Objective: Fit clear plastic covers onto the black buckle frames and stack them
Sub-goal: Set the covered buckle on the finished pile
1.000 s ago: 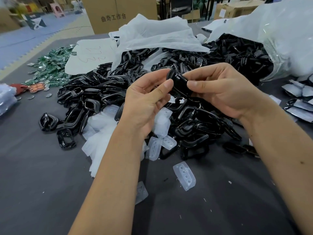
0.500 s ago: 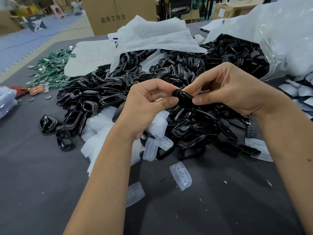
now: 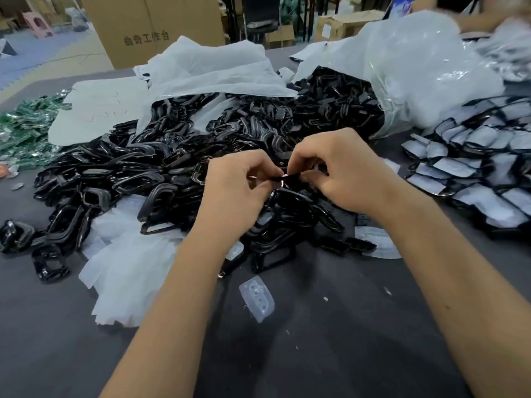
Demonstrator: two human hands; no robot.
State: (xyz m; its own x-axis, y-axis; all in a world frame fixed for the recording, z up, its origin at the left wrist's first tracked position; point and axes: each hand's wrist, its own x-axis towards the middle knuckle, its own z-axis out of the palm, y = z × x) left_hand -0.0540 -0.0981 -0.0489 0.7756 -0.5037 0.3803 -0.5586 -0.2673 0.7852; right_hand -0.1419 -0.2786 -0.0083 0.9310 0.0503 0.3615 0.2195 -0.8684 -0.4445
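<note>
Grey worktop, warehouse clutter behind. Left hand and right hand had dropped lower over the frame pile, both pinching one buckle edge-on; cover probably being pressed home. Finished stack lay right, loose cover near.

I count two hands: my left hand and right hand. Black buckle frames lie heaped, too many to count. One loose clear plastic cover lies apart in front. Two cardboard boxes stand behind.
</note>
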